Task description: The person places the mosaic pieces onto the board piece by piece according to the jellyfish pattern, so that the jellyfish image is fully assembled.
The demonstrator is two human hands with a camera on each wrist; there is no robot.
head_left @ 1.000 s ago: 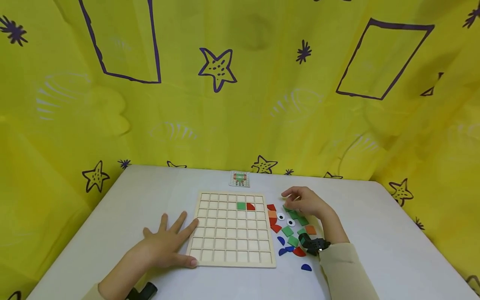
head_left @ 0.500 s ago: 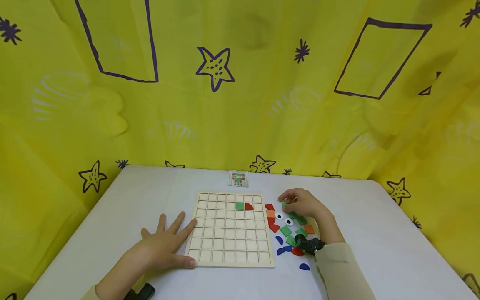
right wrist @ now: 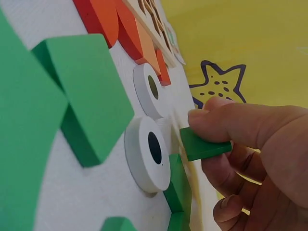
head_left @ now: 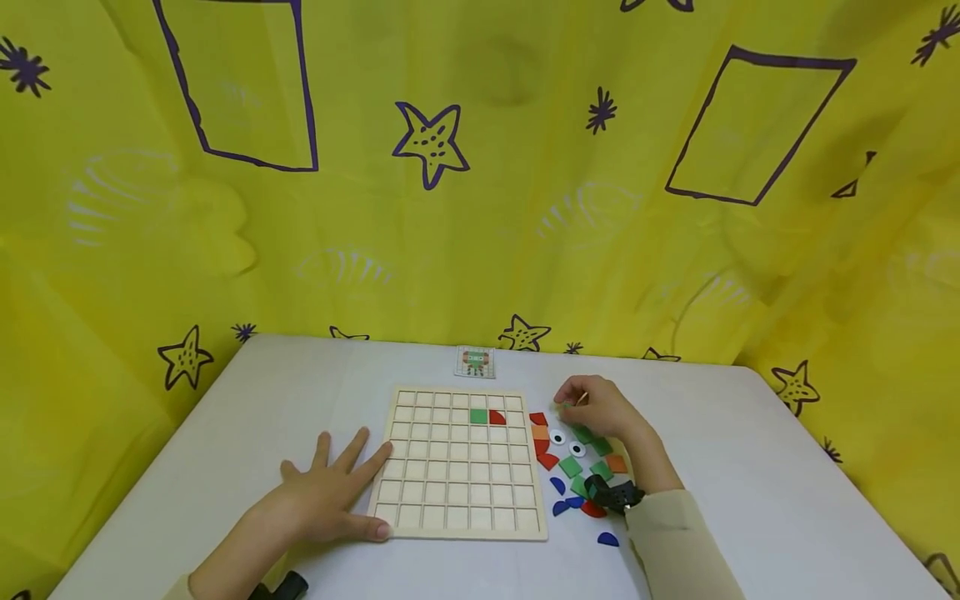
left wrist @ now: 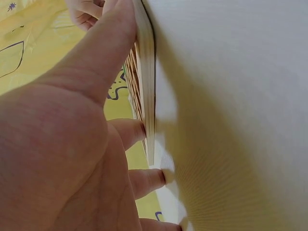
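Observation:
My right hand (head_left: 603, 410) pinches a green square tile (right wrist: 206, 146) between thumb and fingers, just above the far end of the loose pieces. My left hand (head_left: 327, 496) lies with fingers spread at the left side of a wooden grid board (head_left: 438, 471); its thumb (left wrist: 103, 50) and one fingertip touch the board's edge. In the grid's second row sit a green square (head_left: 478, 416) and a red quarter-circle piece (head_left: 497, 417), side by side. Two white eye discs (right wrist: 147, 154) lie near my right hand, among green tiles (right wrist: 91, 96).
Right of the board are scattered red pieces (head_left: 548, 462), orange squares (head_left: 617, 463) and blue half-circles (head_left: 608, 539). A small picture card (head_left: 475, 362) with a green-and-red figure lies behind the board. Yellow patterned cloth (head_left: 480, 250) hangs behind the white table (head_left: 337, 375).
My right hand has drawn its fingers together on the green square tile and shifted slightly left, toward the board. My left hand stays in place at the board.

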